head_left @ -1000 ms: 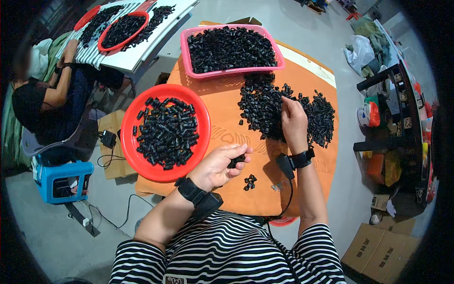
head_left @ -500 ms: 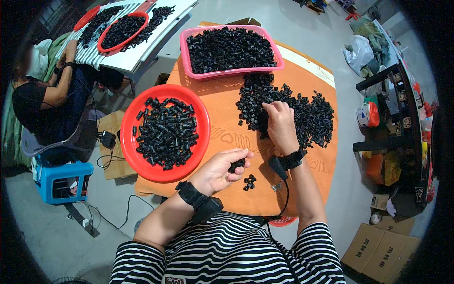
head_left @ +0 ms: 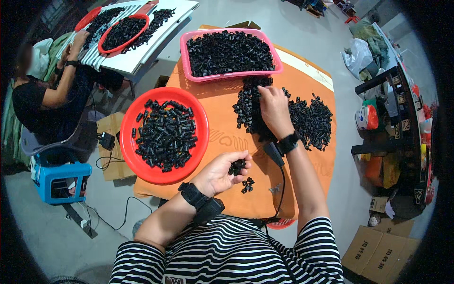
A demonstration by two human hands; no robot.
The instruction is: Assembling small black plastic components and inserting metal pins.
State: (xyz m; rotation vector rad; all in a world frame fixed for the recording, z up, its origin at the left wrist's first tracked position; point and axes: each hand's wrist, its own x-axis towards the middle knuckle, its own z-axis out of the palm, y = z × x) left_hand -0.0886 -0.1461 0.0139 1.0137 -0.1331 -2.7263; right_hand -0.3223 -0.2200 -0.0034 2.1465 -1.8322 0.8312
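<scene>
Black bits (head_left: 237, 166) clamped in left grip (head_left: 217, 175), could spill if overstuffed. Right grip (head_left: 274, 109) at heap (head_left: 247, 111), 1 o'clock, can't tell if pinching; rough poke could scatter it.

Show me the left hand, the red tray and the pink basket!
Left hand (head_left: 216, 173): head view, middle of the hand.
Red tray (head_left: 163, 178): head view, lower rim.
Pink basket (head_left: 231, 75): head view, near rim.

"What sort of place is it?"

"A small workshop — black parts (head_left: 309, 124) lie heaped on an orange-covered worktop (head_left: 218, 110), and a co-worker (head_left: 35, 102) sits at a second table (head_left: 128, 61) loaded alike."

"And around them?"

"Cardboard boxes (head_left: 378, 251) on the grey floor (head_left: 312, 40) — and a cluttered black rack (head_left: 378, 80)."
</scene>
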